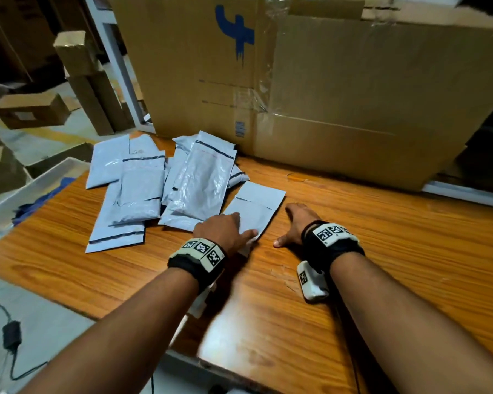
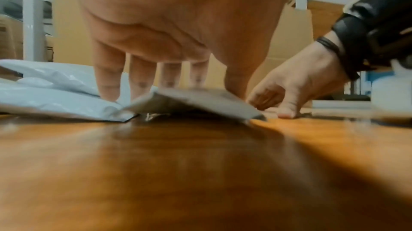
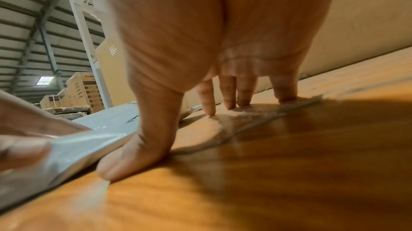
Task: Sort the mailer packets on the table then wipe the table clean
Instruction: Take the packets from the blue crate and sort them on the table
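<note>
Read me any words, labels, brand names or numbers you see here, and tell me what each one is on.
"Cro...": cut-off start of a word on a distant stacked carton.
Blue painted mark, no readable word: large cardboard box.
Small printed label on that box: too small to read.
Wristband marker squares: patterns, no text.
Mailer packets: no readable text.

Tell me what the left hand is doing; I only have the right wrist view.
Observer: The left hand presses straight fingers on the near corner of a single mailer packet.
Operator: Report where the other packets are.
Observer: An overlapping pile of grey packets lies left of the single one, before a big cardboard box.
Operator: Find me something to wipe with.
Observer: Something blue, perhaps a cloth, lies in a white tray off the table's left edge.
</note>
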`<state>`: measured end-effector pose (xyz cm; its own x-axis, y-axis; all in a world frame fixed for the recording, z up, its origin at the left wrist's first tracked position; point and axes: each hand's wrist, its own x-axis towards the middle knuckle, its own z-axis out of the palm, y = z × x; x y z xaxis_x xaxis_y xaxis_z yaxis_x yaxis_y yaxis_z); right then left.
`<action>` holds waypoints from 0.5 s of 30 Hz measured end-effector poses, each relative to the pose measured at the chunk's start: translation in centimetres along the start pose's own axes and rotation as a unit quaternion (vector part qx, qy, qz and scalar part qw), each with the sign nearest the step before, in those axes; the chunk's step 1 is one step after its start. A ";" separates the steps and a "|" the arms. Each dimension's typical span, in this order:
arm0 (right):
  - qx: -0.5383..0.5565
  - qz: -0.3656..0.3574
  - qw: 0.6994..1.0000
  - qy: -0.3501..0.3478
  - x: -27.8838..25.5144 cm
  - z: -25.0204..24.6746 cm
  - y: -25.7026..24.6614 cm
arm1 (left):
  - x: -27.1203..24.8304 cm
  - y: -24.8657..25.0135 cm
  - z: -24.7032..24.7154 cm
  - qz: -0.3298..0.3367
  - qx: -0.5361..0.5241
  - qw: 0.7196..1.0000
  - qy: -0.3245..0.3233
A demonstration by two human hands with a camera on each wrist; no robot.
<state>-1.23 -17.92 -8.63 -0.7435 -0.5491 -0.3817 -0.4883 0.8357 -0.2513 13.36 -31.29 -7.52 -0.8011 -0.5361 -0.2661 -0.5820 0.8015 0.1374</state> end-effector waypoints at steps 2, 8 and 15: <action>0.016 -0.002 1.000 0.008 -0.1 0.1 -0.1 | 0.4 -0.5 -1.1 -0.013 -0.032 0.999 0.014; 0.002 -0.048 0.999 0.020 -1.3 1.0 -3.2 | 2.3 -3.7 -3.8 -0.066 0.012 0.995 0.071; -0.117 -0.075 0.989 -0.052 -2.6 2.1 -5.6 | 3.4 -7.0 -2.7 -0.066 -0.001 0.998 -0.013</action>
<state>4.36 -21.22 -8.07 -0.6094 -0.6545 -0.4475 -0.6917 0.7147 -0.1034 14.32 -39.42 -6.82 -0.7137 -0.6298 -0.3066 -0.6824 0.7239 0.1014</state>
